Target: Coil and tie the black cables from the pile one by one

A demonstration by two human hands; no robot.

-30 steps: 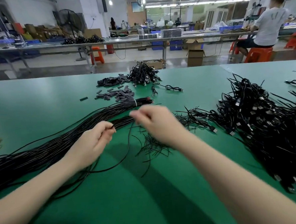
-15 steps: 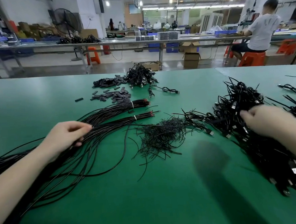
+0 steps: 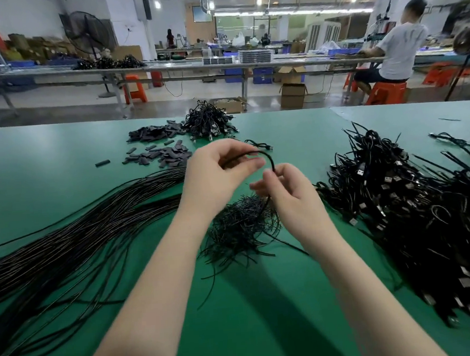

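Observation:
Over the middle of the green table (image 3: 265, 327), my left hand (image 3: 214, 176) and my right hand (image 3: 287, 194) hold one black cable (image 3: 267, 157) between them. The cable arches from the left fingers over to the right fingertips, then hangs down past the right palm. Beneath the hands lies a heap of thin black tie wires (image 3: 239, 227). A long bundle of straight black cables (image 3: 75, 237) stretches across the left of the table. At the right sits a big pile of black cables with USB plugs (image 3: 411, 202).
Flat dark sleeve pieces (image 3: 161, 155) and a small heap of tied cables (image 3: 208, 121) lie at the far middle of the table. A single cable (image 3: 259, 144) rests beside them. Beyond are other work tables, orange stools and a seated person (image 3: 396, 47).
My right hand has come back from the pile at the right to the middle. My left hand rose off the long bundle to meet it. Both now hold one cable.

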